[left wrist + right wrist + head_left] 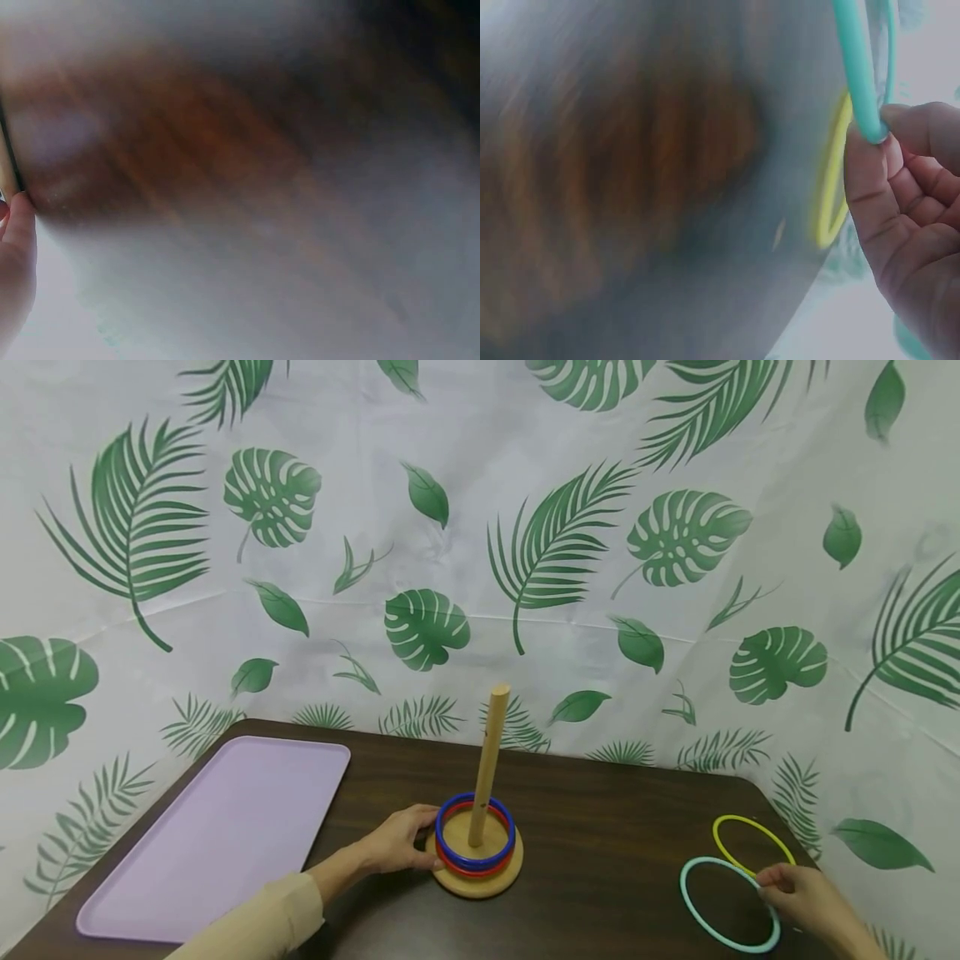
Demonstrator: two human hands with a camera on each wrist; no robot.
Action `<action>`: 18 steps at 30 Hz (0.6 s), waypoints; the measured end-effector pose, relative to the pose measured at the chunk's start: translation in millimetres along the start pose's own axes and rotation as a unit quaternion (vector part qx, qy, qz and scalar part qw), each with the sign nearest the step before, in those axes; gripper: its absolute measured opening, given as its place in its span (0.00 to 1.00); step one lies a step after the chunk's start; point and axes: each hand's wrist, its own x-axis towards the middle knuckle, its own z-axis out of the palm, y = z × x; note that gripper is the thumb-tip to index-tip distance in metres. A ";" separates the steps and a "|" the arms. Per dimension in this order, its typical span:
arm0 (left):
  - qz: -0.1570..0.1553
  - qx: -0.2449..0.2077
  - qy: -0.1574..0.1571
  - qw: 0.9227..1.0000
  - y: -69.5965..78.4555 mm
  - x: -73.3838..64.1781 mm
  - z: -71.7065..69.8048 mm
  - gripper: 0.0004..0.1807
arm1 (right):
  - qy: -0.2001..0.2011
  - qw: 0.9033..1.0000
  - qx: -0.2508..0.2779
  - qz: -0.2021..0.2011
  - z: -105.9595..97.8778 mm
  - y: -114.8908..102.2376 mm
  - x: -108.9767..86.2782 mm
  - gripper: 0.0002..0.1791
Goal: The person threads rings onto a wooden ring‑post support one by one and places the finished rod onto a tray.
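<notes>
A round wooden base (480, 888) with an upright peg (489, 764) stands near the table's middle. Around the peg lie a blue ring (480, 865) and, beneath it, a red ring (471, 874). My left hand (393, 841) holds the base's left edge, thumb in front and fingers behind; its left wrist view is mostly blurred. Between thumb and fingertips, my right hand (806, 897) pinches a turquoise ring (857, 71) by its right side. Just behind this ring in the head view is a yellow ring (750, 819), partly overlapped by the turquoise one.
A lilac tray (217, 827) lies on the left of the dark wooden table (600, 843). Behind the table hangs a white cloth (465, 552) printed with green leaves.
</notes>
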 end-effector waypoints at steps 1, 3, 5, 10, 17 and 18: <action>0.000 0.002 0.001 1.000 0.2 -0.2 0.0 0.37 | 0.010 1.000 0.007 -0.007 0.7 -4.8 1.3 0.08; 0.001 0.007 0.002 1.000 0.2 -0.3 -0.1 0.37 | 0.028 0.999 0.025 -0.022 1.2 -15.1 4.6 0.08; 0.001 0.010 0.001 1.000 0.2 -0.1 -0.1 0.37 | 0.045 0.997 0.051 -0.031 1.4 -25.7 7.9 0.09; 0.002 0.007 -0.001 1.000 -0.2 0.2 -0.1 0.37 | 0.070 0.989 0.115 -0.061 -1.6 -58.7 13.9 0.12; -0.001 0.002 -0.003 1.000 -0.8 0.6 -0.7 0.37 | 0.087 0.973 0.165 -0.133 -13.5 -117.4 18.8 0.14; -0.002 0.000 -0.004 1.000 -0.8 0.6 -0.8 0.37 | 0.087 0.970 0.175 -0.145 -15.3 -125.7 19.8 0.14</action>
